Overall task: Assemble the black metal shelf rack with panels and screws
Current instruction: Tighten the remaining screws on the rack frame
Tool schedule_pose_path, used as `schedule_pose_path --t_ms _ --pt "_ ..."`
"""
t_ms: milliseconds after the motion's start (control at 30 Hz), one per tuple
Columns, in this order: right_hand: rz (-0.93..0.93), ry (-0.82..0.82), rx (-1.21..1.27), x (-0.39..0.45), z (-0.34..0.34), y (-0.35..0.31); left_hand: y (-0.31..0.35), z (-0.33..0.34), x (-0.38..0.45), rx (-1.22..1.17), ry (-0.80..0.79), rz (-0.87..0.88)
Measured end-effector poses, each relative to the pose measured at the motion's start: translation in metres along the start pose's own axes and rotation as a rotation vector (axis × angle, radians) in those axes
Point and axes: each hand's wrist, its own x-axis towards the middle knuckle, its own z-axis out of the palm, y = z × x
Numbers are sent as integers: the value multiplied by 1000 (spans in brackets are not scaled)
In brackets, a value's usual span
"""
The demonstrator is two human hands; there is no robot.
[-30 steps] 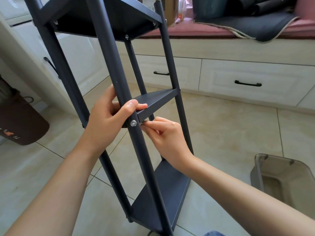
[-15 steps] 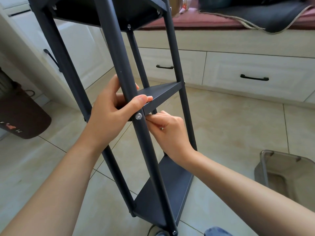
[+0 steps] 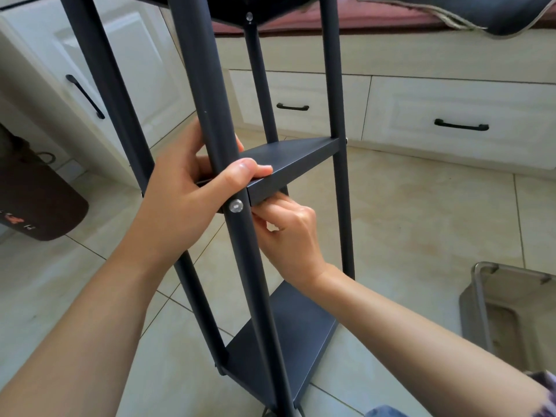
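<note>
The black metal rack stands upright on the floor, its near post (image 3: 210, 109) running down the middle of the view. My left hand (image 3: 186, 200) grips this post where the middle panel (image 3: 288, 164) meets it, thumb pressed on the panel's front edge. A silver screw (image 3: 236, 205) sits in the post just below the thumb. My right hand (image 3: 288, 233) reaches under the panel's corner behind the post, fingers curled and pinched together; what they hold is hidden. The bottom panel (image 3: 288, 341) lies near the floor, and the top panel is cut off above.
White cabinets with black handles (image 3: 460, 126) line the back and left. A brown bag (image 3: 33, 200) lies on the tile floor at left. A grey bin (image 3: 508, 314) stands at the right. A dark cloth (image 3: 487, 13) hangs over the bench cushion.
The view has moved closer and tilted down. My right hand has slid further under the panel's corner. My left hand keeps its grip on the post.
</note>
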Motion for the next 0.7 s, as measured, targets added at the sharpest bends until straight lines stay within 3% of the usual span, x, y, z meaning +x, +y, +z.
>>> schedule_pose_path --t_ms 400,700 --pt "60 -9 57 0 5 -1 4 0 1 7 -17 -15" --pt "61 -207 20 0 -40 -3 4 1 -5 -1 6 -38"
